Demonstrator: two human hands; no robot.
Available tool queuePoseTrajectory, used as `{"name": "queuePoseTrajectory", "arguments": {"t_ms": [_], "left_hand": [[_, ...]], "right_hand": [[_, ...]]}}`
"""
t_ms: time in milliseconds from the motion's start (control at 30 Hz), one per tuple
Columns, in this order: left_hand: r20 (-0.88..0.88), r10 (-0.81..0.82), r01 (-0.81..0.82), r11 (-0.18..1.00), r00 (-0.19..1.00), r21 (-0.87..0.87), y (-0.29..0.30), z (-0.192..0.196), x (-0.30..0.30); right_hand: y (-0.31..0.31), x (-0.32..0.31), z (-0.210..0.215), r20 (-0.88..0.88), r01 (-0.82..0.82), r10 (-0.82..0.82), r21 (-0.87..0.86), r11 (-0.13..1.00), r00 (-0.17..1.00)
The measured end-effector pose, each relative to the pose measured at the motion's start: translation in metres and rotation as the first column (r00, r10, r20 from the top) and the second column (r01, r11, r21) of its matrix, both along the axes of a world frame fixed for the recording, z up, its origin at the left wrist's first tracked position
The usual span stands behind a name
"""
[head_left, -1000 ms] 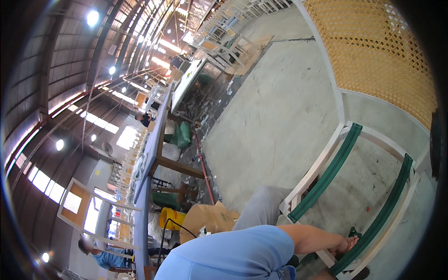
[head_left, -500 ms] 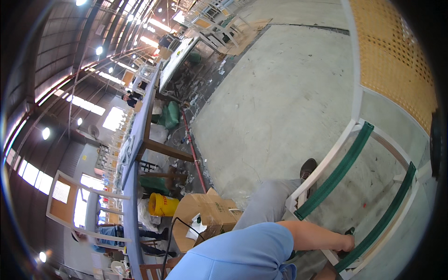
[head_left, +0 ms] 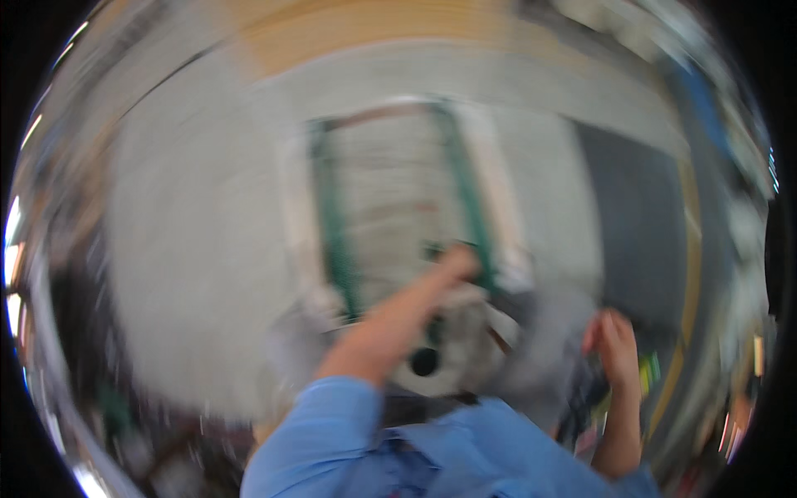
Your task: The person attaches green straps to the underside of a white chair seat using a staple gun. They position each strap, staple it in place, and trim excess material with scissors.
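Motion blurs the whole head view. Before me is a pale wooden chair frame (head_left: 301, 224) with an open seat. Along its sides run two green webbing strips, the left strip (head_left: 334, 224) and the right strip (head_left: 466, 183). My left hand (head_left: 458, 262) reaches across the seat opening to the inner side of the right strip. It looks closed, with dark green bits showing around the fingers; what it holds is unclear. My right hand (head_left: 613, 339) hangs in the air to the right of the chair, fingers smeared. A dark round thing (head_left: 425, 361) shows below the seat opening, near my lap.
Beyond the seat is a blurred tan chair back (head_left: 374, 33). Grey concrete floor (head_left: 183, 249) surrounds the frame. On the right lie a dark grey floor area (head_left: 635, 232) and a yellow line (head_left: 691, 232). Something yellow-green (head_left: 650, 373) is beside my right forearm.
My view has swung right and down, bringing the chair frame to the middle. My right hand now shows fully, away from the frame. My left hand stays by the right green strip.
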State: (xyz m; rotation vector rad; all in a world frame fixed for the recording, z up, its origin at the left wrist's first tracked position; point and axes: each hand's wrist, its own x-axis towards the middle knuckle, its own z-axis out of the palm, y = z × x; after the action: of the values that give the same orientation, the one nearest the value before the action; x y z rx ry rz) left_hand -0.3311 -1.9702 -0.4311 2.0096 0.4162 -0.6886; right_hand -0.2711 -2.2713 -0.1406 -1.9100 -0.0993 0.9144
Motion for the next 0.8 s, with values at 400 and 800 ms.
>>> {"name": "queuePoseTrajectory", "arguments": {"t_ms": [400, 800], "left_hand": [[-0.312, 0.409, -0.500, 0.518, 0.858, -0.694, -0.028, 0.056, 0.021], [-0.323, 0.595, -0.664, 0.541, 0.736, -0.516, -0.006, 0.054, 0.056]], "right_hand": [[-0.312, -0.111, -0.032, 0.506, 0.668, -0.452, -0.657, 0.351, 0.735], [-0.258, -0.098, -0.043, 0.589, 0.704, -0.443, -0.338, 0.624, 0.675]]}}
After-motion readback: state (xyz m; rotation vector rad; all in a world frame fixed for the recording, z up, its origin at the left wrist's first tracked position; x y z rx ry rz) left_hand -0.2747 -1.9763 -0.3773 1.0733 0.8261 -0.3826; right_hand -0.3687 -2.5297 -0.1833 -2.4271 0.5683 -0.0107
